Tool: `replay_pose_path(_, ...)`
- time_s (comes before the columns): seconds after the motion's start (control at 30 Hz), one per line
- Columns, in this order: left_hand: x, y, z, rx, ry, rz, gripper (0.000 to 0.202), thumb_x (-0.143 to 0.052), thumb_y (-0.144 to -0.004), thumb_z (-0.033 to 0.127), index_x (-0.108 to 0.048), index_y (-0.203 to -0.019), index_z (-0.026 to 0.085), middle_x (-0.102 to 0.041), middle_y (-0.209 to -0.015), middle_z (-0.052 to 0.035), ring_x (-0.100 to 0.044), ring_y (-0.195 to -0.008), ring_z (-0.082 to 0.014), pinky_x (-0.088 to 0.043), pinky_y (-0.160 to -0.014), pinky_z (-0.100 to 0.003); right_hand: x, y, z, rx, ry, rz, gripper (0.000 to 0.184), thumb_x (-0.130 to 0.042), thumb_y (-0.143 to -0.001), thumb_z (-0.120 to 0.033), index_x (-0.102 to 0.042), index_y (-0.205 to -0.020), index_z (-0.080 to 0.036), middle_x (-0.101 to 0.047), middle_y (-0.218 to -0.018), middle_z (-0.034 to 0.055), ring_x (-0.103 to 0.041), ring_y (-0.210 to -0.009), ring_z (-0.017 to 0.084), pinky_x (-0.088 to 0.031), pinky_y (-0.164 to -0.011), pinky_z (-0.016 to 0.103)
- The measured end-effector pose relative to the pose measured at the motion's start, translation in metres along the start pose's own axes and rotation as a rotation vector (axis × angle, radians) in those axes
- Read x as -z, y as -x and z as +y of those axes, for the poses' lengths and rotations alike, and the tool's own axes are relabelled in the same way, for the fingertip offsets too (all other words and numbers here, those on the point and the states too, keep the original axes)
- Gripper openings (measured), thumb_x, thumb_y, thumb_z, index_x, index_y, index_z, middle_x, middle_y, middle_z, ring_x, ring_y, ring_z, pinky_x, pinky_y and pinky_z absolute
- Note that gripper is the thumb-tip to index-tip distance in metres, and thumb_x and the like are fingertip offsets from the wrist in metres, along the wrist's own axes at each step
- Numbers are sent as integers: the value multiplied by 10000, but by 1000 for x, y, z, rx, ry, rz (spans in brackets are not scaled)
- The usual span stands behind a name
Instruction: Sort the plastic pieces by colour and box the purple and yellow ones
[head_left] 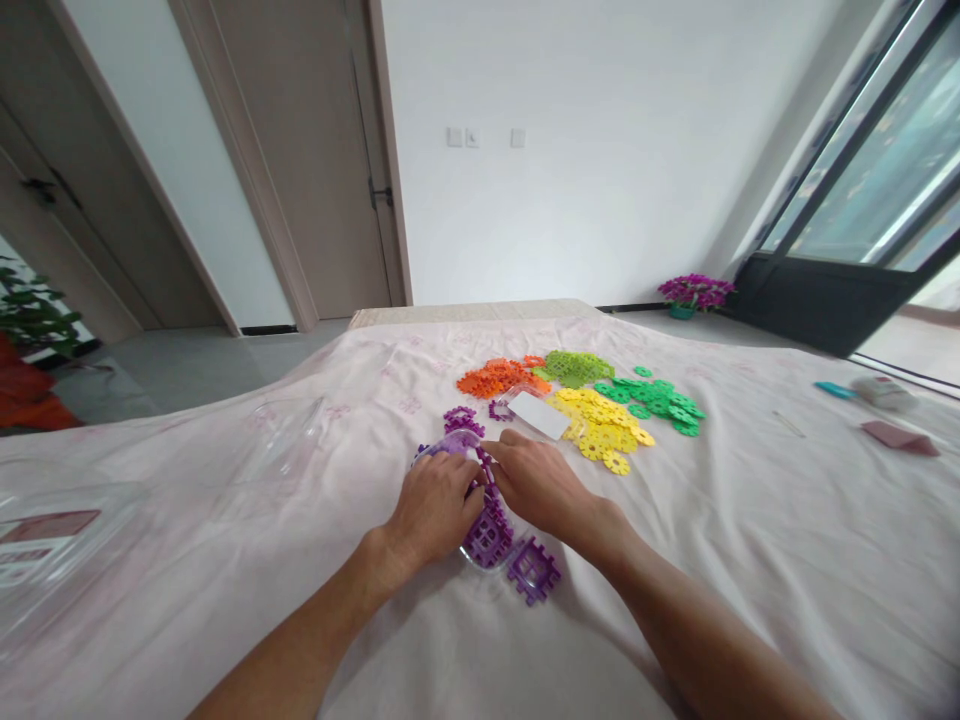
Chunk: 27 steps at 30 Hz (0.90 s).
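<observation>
Both hands rest on the purple pieces (489, 537) near the yellow pile (604, 425): your left hand (435, 505) curls around them, your right hand (541, 483) has an unclear hold. Pinching them by the edges is probably steadiest.

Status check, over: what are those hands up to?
Left hand clasps clear container of purple tiles. Right hand touches it. Loose purple tile alongside. Yellow pile beyond.

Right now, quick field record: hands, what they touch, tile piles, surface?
left hand: on purple interlocking tiles, grip unclear
right hand: fingers on the same tiles
piles behind: orange tiles, light green tiles, dark green tiles, yellow tiles
beside yellow: white card
surface: pale pink cloth
left: clear tub
</observation>
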<state>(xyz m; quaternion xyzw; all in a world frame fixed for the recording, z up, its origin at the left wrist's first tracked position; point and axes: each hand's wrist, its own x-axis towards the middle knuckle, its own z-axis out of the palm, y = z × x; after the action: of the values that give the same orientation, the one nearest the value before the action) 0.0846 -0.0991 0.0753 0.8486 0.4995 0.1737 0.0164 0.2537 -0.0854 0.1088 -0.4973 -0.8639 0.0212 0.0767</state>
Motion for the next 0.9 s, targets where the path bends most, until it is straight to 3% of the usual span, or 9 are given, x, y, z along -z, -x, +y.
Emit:
replay_pose_path(0.23, -1, 1, 0, 15, 9, 5, 192, -476, -919, 271, -662, -928, 226, -695, -948, -57, -621, -933, -250, -434, -851, -405, 2, -2, 2, 17, -57, 27, 244, -449, -977, -260, -622, -1143, -213, -643, -981, 64, -617, -873, 174, -363, -702, 265)
replay_pose_path(0.57, -1, 2, -1, -8, 23, -5, 240, -468, -931, 291, -683, -1031, 254, -699, -991, -57, -630, -967, -248, -435, -881, -414, -5, -4, 7, 30, -102, 97, 229, -465, -959, -222, -647, -1095, -194, -640, -986, 70, -605, -890, 170, -381, -731, 264)
replay_pose_path(0.9, -2, 0, -1, -48, -43, -12, 224, -446, -943, 266, -663, -919, 214, -707, -951, -51, -629, -932, -241, -430, -837, -396, -12, -6, 5, 140, -25, 21, 215, -450, -947, -175, -662, -981, -190, -632, -948, 64, -577, -838, 169, -352, -673, 275)
